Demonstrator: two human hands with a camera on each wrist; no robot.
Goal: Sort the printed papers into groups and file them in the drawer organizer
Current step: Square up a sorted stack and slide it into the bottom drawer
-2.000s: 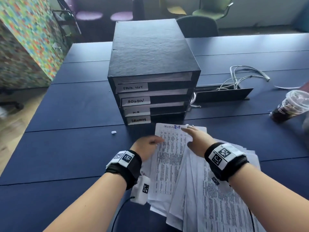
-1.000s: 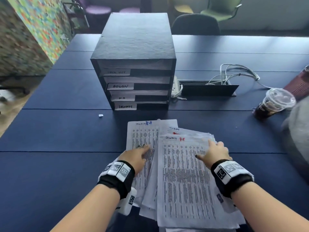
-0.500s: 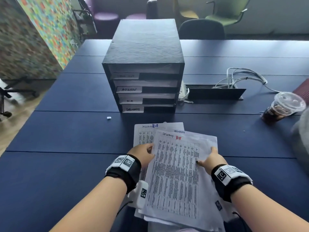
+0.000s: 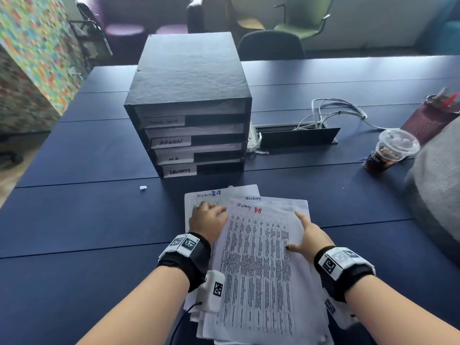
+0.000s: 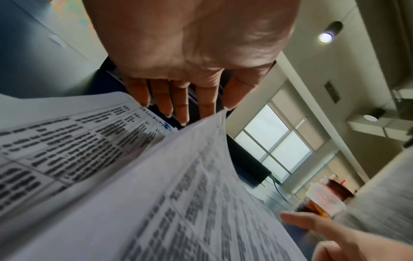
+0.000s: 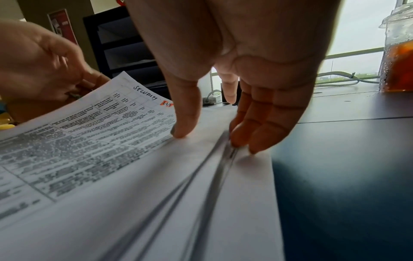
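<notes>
A loose stack of printed papers (image 4: 258,265) lies on the dark blue table (image 4: 87,220); its top sheets are marked "SECURITY" by hand. My left hand (image 4: 207,217) lies with straight fingers on a sheet (image 4: 199,197) sticking out to the left, its thumb against the raised left edge of the top sheet (image 5: 196,159). My right hand (image 4: 307,235) has its thumb (image 6: 182,128) pressed on the top sheet and its fingertips (image 6: 241,139) against the stack's right edge. The black drawer organizer (image 4: 189,78) stands behind the papers; its lowest drawer (image 4: 179,171) is labelled SECURITY.
An iced drink in a plastic cup (image 4: 390,151) stands at the right, with a dark red container (image 4: 428,120) behind it. White cables (image 4: 333,113) come out of an open cable hatch (image 4: 296,138). A grey bulk (image 4: 435,195) fills the right edge. A small white scrap (image 4: 143,187) lies left of the papers.
The fanned sheets have been drawn into one pile under a SECURITY sheet. Since half a second ago my left hand slid forward onto the left sheet and my right index finger stretched out.
</notes>
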